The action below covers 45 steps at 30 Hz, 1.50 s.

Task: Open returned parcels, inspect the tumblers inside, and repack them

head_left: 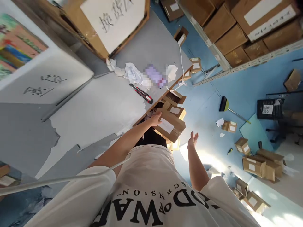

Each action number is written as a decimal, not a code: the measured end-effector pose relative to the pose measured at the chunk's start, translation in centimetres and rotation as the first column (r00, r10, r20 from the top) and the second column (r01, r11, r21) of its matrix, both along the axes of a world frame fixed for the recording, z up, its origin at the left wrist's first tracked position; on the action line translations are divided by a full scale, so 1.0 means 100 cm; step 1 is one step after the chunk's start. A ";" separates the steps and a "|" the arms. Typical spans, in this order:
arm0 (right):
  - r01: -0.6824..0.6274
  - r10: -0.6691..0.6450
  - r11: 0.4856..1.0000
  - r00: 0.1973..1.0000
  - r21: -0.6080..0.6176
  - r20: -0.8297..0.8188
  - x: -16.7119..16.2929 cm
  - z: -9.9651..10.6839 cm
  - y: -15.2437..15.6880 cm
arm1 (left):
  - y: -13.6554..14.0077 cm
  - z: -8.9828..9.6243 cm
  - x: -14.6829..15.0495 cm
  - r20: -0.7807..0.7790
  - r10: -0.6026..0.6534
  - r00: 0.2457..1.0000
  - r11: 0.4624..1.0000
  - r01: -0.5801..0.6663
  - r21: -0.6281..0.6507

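My left hand point(155, 119) grips one end of a brown cardboard box point(178, 130) that has a white label on its top. It holds the box just off the table's edge, in front of my waist. To the right, apart from the box, my right hand point(193, 139) is raised with its fingers spread and nothing in them. On the grey table point(113, 104) lies a red and black box cutter point(141, 93). Beyond it are crumpled white paper point(133, 74) and a purple item point(155, 75) that is blurred out.
Below the table edge more small boxes point(176, 110) are piled. A large carton point(94, 19) and a white box point(59, 72) stand on the table. A loaded shelf point(213, 50) is at upper right. A broom point(223, 104) and several boxes point(254, 165) lie on the blue floor.
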State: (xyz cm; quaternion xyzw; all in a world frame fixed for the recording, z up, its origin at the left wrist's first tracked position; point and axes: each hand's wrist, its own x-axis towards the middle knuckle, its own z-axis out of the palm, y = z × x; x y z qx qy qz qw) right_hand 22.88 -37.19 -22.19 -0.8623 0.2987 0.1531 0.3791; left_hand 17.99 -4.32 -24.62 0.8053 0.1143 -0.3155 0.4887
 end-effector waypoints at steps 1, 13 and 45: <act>-0.039 0.040 0.999 0.998 -0.026 0.052 0.011 0.004 0.009 | 0.007 0.011 0.001 0.015 0.027 1.000 1.000 -0.027 -0.005; -0.774 0.597 0.625 0.392 -0.100 0.700 0.109 0.061 0.284 | 0.092 0.124 -0.149 0.424 0.783 0.455 0.543 -0.832 -0.110; -0.191 0.345 -0.938 -0.588 0.288 0.732 -0.359 0.113 0.385 | -0.253 0.116 -0.453 0.652 -0.226 -0.723 -0.915 -0.072 -0.397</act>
